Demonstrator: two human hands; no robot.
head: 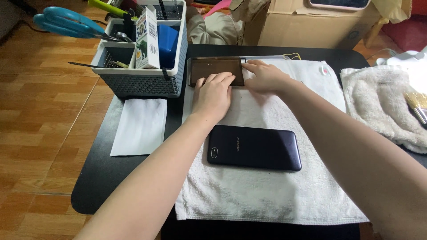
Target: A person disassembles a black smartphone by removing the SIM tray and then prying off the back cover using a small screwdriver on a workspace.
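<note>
My left hand (214,94) lies palm down on the near edge of a dark brown flat rectangular panel (213,69) at the far side of a white towel (267,186). Beside it, my right hand (264,76) rests fingers down at the panel's right edge. Neither hand grips anything; the fingers are spread flat. A dark blue phone (254,147) lies back up on the towel, nearer to me than both hands.
A grey plastic basket (142,82) with a small white carton, a blue block and blue-handled scissors (66,23) stands at the back left. A white sheet (138,126) lies before it. A crumpled towel (380,100) with brushes (418,104) is at the right. Cardboard boxes (311,26) stand behind.
</note>
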